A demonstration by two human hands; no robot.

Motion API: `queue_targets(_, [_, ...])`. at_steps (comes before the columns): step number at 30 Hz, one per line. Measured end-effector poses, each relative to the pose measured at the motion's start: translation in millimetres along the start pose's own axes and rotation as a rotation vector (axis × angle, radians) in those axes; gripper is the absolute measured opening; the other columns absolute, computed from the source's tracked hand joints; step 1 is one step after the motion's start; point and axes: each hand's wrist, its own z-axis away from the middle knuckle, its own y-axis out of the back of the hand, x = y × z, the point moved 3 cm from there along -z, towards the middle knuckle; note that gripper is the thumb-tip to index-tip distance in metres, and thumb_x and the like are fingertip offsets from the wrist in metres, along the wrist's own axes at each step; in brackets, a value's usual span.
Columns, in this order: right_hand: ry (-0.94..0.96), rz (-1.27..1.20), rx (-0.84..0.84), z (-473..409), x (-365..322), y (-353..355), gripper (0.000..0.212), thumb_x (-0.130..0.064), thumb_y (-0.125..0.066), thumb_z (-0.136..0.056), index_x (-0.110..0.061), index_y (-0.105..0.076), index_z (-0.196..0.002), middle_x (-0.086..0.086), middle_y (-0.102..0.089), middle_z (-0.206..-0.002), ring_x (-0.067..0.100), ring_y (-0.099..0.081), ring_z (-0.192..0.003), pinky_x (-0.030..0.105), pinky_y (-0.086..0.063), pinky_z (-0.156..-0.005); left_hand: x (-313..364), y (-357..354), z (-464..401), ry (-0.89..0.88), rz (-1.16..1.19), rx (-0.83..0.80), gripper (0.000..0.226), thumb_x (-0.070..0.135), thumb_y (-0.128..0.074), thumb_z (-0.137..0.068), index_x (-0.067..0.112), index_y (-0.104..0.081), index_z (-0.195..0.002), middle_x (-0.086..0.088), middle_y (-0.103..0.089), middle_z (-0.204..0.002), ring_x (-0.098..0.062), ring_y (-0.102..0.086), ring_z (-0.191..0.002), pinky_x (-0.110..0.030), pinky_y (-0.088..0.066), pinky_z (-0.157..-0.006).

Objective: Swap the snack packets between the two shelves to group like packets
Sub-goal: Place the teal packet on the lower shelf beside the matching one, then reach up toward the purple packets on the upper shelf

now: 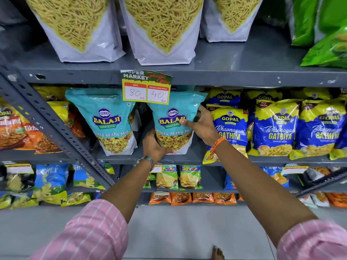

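Two teal Khatta Mitha Mix packets stand on the middle shelf point(116, 158). The left teal packet point(109, 119) stands alone. The right teal packet point(173, 109) is held upright by both hands. My left hand point(153, 147) grips its lower left corner from below. My right hand point(201, 124) clasps its right edge, thumb across the front. On the upper shelf point(225, 62) stand three large white sev packets, one at the left point(75, 29), one in the middle point(161, 30), one at the right point(229, 19).
Blue-and-yellow Gathiya packets point(274, 128) fill the middle shelf right of my hands; orange packets point(16, 132) lie at its left. A price tag point(147, 89) hangs over the shelf edge. A slanted metal brace point(56, 126) crosses the left. Green packets point(326, 44) sit upper right.
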Motion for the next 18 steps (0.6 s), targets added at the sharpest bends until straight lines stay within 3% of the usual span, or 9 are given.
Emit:
queue_targets(4, [-0.021,0.005,-0.019,4,0,0,0.065,-0.004,-0.083,-0.077,-0.007,-0.052,-0.134,0.012,-0.068,-0.131,0.017,-0.069,-0.114,0.043,-0.062,-0.092,3,3,9,0.04,-0.007,0.006,0.109,0.036,-0.105,-0.039,0.011,-0.058,-0.134,-0.01,-0.071,-0.131,-0.029,-0.067,-0.122,-0.047,-0.059,-0.099])
queue_targets(7, [-0.037,-0.004,0.007,20,-11,7,0.074,-0.009,-0.089,-0.07,-0.014,-0.048,-0.131,0.007,-0.065,-0.133,0.02,-0.062,-0.124,0.051,-0.055,-0.102,8,16,23,0.029,0.12,0.024,0.121,0.041,-0.105,-0.042,0.012,-0.05,-0.146,-0.008,-0.062,-0.145,-0.025,-0.06,-0.135,-0.047,-0.053,-0.109])
queue_targets(10, [0.017,0.001,0.178,66,-27,22,0.081,-0.02,-0.093,-0.062,-0.023,-0.048,-0.13,0.0,-0.058,-0.135,0.019,-0.054,-0.129,0.041,-0.048,-0.107,24,48,63,0.064,0.237,0.108,0.111,0.014,-0.103,-0.053,0.009,-0.047,-0.149,-0.011,-0.054,-0.15,-0.027,-0.052,-0.141,-0.04,-0.043,-0.118])
queue_targets(13, [0.147,-0.037,0.404,120,-63,39,0.062,-0.023,-0.092,-0.062,-0.026,-0.058,-0.113,0.001,-0.068,-0.116,0.021,-0.064,-0.112,0.027,-0.055,-0.084,50,95,99,-0.042,0.311,0.343,0.076,-0.003,-0.095,-0.063,0.025,-0.061,-0.125,-0.008,-0.067,-0.128,-0.025,-0.064,-0.125,-0.041,-0.05,-0.113])
queue_targets(15, [0.272,-0.093,0.434,138,-103,44,0.054,-0.015,-0.091,-0.064,-0.022,-0.06,-0.108,0.003,-0.071,-0.106,0.02,-0.067,-0.1,0.028,-0.057,-0.08,86,132,106,-0.139,0.357,0.466,0.062,-0.008,-0.088,-0.071,0.033,-0.061,-0.11,-0.005,-0.069,-0.113,-0.023,-0.067,-0.111,-0.036,-0.054,-0.105])
queue_targets(18, [0.438,-0.178,0.395,134,-172,47,0.051,-0.018,-0.089,-0.063,-0.023,-0.059,-0.105,-0.002,-0.07,-0.1,0.011,-0.066,-0.094,0.025,-0.057,-0.081,155,178,102,-0.319,0.376,0.485,0.047,-0.004,-0.084,-0.078,0.018,-0.061,-0.114,-0.003,-0.068,-0.108,-0.016,-0.067,-0.102,-0.023,-0.055,-0.098])
